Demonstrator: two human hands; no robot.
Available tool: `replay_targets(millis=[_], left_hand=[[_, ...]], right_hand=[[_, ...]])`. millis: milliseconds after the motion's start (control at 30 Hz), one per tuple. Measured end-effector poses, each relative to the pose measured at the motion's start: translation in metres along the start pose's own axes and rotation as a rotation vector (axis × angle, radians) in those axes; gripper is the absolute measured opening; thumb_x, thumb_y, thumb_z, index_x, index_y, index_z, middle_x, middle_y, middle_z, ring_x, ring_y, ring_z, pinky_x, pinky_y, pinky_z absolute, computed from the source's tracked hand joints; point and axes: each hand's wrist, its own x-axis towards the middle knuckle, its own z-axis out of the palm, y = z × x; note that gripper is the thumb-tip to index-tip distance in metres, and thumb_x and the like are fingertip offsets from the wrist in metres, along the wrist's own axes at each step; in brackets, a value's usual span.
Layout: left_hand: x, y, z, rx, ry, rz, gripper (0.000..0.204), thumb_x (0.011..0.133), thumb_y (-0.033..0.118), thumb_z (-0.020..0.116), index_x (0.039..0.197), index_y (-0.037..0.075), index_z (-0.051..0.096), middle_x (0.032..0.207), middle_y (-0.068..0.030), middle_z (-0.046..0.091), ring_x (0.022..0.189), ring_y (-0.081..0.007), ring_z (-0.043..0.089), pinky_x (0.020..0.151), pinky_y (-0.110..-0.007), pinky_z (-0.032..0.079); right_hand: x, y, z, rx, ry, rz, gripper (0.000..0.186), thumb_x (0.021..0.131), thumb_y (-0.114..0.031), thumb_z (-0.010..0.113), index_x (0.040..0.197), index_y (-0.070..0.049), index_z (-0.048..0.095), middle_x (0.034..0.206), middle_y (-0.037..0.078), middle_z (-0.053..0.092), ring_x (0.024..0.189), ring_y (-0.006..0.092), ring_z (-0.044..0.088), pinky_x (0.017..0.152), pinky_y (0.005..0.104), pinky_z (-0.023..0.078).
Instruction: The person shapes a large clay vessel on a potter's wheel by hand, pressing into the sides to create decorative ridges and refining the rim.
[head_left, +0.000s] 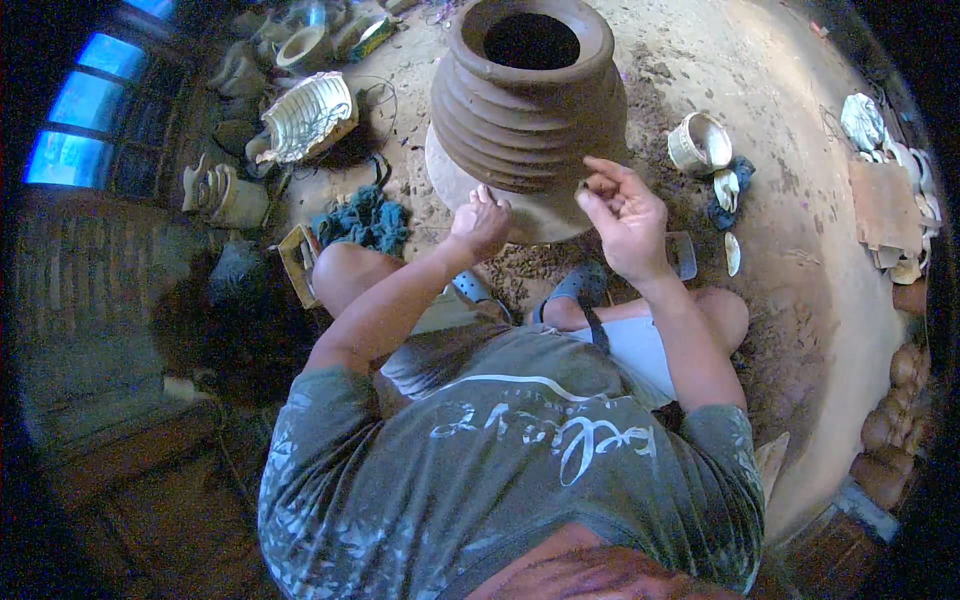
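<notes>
A large brown clay pot (530,120) with a wide round mouth and ridged sides stands upright on a pale round disc (455,180) in front of me. My left hand (482,222) is at the disc's near left edge, just below the pot's base. Its fingers point toward the pot, partly bent, with nothing seen in them. To the right of the pot's lower side is my right hand (630,215), thumb and forefinger brought toward each other. A small dark bit shows between their tips, too small to name; the other fingers are curled.
Right of the pot is a pale bucket (700,145) beside dark cloth (742,172). A teal cloth heap (362,218) lies left, near a broken ribbed white shell (312,115). Clay crumbs cover the floor (790,240). Stacked brown pots (890,430) line the right.
</notes>
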Motion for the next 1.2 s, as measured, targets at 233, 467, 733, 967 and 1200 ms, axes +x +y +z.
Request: replay_targets(millis=[233,467,733,967,1200], left_hand=[[0.015,0.041,0.02,0.176,0.043,0.039,0.073,0.093,0.061,0.061,0.124,-0.006,0.067,0.136,-0.0395,0.056,0.137,-0.0595,0.044,0.106,-0.059,0.048],[0.015,0.065,0.009,0.092,-0.006,0.02,0.067,0.097,0.055,0.058,0.136,-0.001,0.063,0.142,-0.0249,0.059,0.139,-0.0575,0.043,0.111,-0.061,0.041],[0.008,0.015,0.018,-0.005,0.081,-0.023,0.051,0.096,0.039,0.06,0.122,-0.006,0.066,0.142,-0.0395,0.051,0.138,-0.0507,0.047,0.109,-0.049,0.047],[0.012,-0.063,0.01,0.224,0.083,0.114,0.053,0.091,0.035,0.067,0.128,-0.002,0.059,0.142,-0.0234,0.055,0.132,-0.0379,0.055,0.096,-0.046,0.056],[0.025,-0.091,-0.069,0.12,-0.205,0.116,0.065,0.076,0.036,0.086,0.132,0.014,0.06,0.135,-0.0066,0.062,0.132,-0.0288,0.057,0.094,-0.045,0.058]], right_hand=[[0.046,-0.038,0.035,-0.491,-0.07,-0.585,0.009,0.088,-0.013,0.075,0.09,-0.005,0.071,0.087,0.01,0.071,0.084,0.0301,0.07,0.07,0.0398,0.059],[0.076,-0.037,0.068,-0.874,-0.035,-0.907,0.011,0.078,-0.018,0.067,0.074,-0.013,0.059,0.08,0.004,0.056,0.078,0.0215,0.062,0.057,0.0346,0.057],[0.082,-0.038,0.061,-0.893,-0.127,-0.893,0.009,0.075,-0.012,0.074,0.078,-0.01,0.066,0.081,0.002,0.058,0.079,0.0206,0.061,0.062,0.0341,0.056],[0.089,-0.03,0.046,-0.845,-0.113,-0.989,0.009,0.077,-0.016,0.067,0.073,-0.014,0.06,0.079,0.001,0.055,0.08,0.0207,0.06,0.057,0.0344,0.055],[0.094,-0.03,0.013,-0.868,-0.176,-0.973,0.007,0.077,-0.017,0.067,0.082,-0.012,0.066,0.082,0.001,0.057,0.08,0.0204,0.061,0.062,0.0335,0.056]])
